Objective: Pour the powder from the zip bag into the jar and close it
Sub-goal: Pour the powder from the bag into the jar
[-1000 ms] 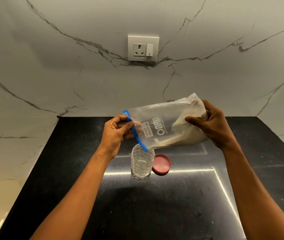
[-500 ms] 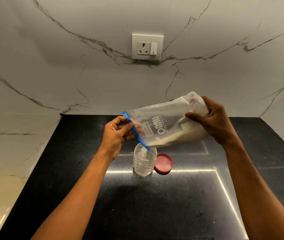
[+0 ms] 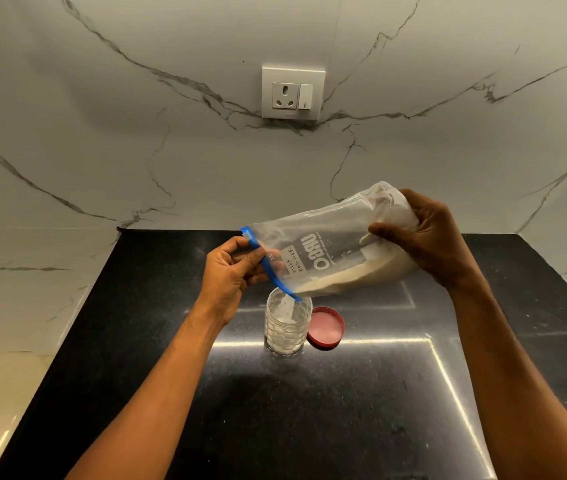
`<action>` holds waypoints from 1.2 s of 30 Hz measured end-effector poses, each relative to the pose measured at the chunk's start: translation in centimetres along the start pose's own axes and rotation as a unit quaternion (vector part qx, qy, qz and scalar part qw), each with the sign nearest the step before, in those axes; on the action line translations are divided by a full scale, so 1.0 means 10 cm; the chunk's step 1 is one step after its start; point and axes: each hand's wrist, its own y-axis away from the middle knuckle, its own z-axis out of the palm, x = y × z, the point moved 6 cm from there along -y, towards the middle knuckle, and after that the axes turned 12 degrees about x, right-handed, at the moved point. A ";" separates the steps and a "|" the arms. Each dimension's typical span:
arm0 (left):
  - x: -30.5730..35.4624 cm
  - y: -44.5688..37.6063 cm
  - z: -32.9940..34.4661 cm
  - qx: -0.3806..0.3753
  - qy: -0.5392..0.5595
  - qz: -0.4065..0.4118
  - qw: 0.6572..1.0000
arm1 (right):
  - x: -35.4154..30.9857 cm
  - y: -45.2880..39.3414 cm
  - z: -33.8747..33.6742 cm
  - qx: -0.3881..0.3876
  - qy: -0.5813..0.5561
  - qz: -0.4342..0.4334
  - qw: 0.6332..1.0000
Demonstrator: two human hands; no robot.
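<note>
1. Above the black polished stone counter (image 3: 309,427): a clear plastic zip bag with a blue zip strip (image 3: 323,251), tilted mouth-down to the left, hand-labelled "MILK POWDER".
2. Left hand (image 3: 230,275): forearm reaching up from below, thumb and fingers pinching the bag's blue mouth edge.
3. Right hand (image 3: 427,240): raised higher, fingers and thumb curled round the bag's bunched bottom end.
4. Off-white powder (image 3: 354,275): lying along the bag's lower side, spilling from the low corner of the mouth.
5. Clear dimpled jar (image 3: 287,327): upright on the counter directly under that corner, open, some powder inside.
6. Red round lid (image 3: 326,328): lying inside-up just right of the jar.
7. White wall socket (image 3: 293,92): on the marble wall behind.
</note>
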 end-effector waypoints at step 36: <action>-0.02 0.01 -0.02 0.001 0.015 0.005 1.000 | -0.20 -0.01 0.04 -0.015 0.044 -0.003 0.999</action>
